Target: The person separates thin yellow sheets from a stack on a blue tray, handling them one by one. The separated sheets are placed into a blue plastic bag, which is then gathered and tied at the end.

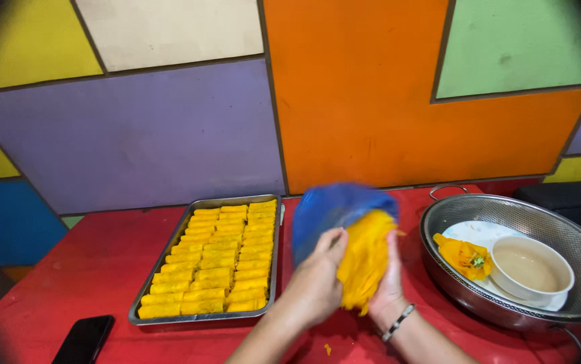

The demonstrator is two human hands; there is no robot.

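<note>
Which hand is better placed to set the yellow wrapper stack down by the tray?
Left, probably. The left hand grips the yellow wrapper stack on the side facing the metal tray; the right hand sits behind it, nearer the strainer.

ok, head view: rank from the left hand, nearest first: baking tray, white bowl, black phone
1. baking tray of yellow rolls, just left of the left hand.
2. black phone, far left at the table's front edge.
3. white bowl, far right, inside the metal strainer.
</note>
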